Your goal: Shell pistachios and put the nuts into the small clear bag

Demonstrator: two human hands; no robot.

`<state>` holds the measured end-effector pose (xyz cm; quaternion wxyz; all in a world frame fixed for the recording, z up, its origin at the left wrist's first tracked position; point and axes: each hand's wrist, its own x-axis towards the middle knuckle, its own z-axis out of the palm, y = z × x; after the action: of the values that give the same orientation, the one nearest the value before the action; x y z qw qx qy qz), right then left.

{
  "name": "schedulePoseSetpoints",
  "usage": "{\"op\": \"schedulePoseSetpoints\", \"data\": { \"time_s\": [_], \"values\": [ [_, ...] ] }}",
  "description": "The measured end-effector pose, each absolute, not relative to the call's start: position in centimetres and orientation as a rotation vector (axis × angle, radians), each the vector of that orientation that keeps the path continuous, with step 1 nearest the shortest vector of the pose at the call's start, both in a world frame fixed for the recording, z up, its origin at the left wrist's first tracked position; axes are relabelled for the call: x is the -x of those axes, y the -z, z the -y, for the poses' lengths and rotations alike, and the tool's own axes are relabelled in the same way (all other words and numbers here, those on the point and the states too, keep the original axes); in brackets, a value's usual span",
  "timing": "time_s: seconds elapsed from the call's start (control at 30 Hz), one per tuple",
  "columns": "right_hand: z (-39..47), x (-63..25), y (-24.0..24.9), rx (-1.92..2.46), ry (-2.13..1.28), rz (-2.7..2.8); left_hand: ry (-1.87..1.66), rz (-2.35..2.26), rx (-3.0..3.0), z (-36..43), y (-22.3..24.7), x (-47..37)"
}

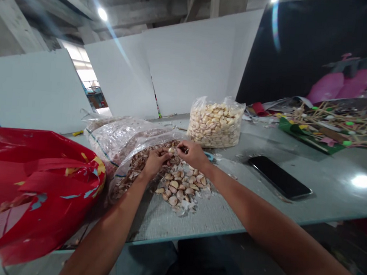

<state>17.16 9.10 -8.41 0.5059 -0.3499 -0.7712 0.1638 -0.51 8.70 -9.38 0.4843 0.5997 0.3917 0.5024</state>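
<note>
Between my fingertips, a pale garlic clove [171, 150] shows at the mouth of a clear bag. My left hand [156, 161] is closed on it from the left. Close by on the right, my right hand [191, 153] has its thumb and fingers pinched; what they hold, if anything, is too small to name. Below both hands lies a pile of unpeeled garlic cloves [181, 187] among loose skins. The clear bag [124, 138], full of brownish garlic skins [136, 165], lies open toward my hands. Behind them stands a clear bag of peeled cloves [216, 123].
A red plastic bag [53, 186] bulges at the left. A black phone [279, 176] lies on the grey table [222, 209] at the right. A blue handle [209, 156] shows beyond my right wrist. Sticks and scraps [332, 122] clutter the back right.
</note>
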Motion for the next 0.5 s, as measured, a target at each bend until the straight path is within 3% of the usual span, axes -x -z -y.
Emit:
{"op": "schedulePoseSetpoints", "data": {
  "time_s": [0.27, 0.5],
  "values": [
    [-8.87, -17.11, 8.09, 0.811, -0.570, 1.913, -1.244, -0.954, -1.483, -9.01, 9.70, 0.59],
    [-9.63, -17.06, 8.79, 0.875, -0.505, 1.939, -1.205, -0.993, -1.458, -8.68, 9.33, 0.28]
  ]
}}
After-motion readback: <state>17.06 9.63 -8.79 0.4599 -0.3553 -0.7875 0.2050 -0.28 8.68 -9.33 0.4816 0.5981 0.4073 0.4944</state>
